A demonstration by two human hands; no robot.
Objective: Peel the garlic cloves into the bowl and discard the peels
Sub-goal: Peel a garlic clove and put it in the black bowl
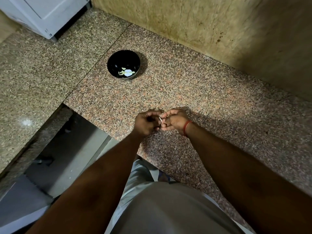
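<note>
Pinching a small pale garlic clove (160, 119) between them, both hands (161, 123) strip skin; black round bowl (114, 62) waits well apart.

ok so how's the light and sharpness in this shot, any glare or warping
Head view: dim, warm light; the hands cast a soft shadow rightward on the speckled granite counter; a pale glare spot on the left slab; the glossy black bowl stays sharp; the small pale garlic clove between left hand and right hand is too small to resolve; wide-angle bending at the edges.
</note>
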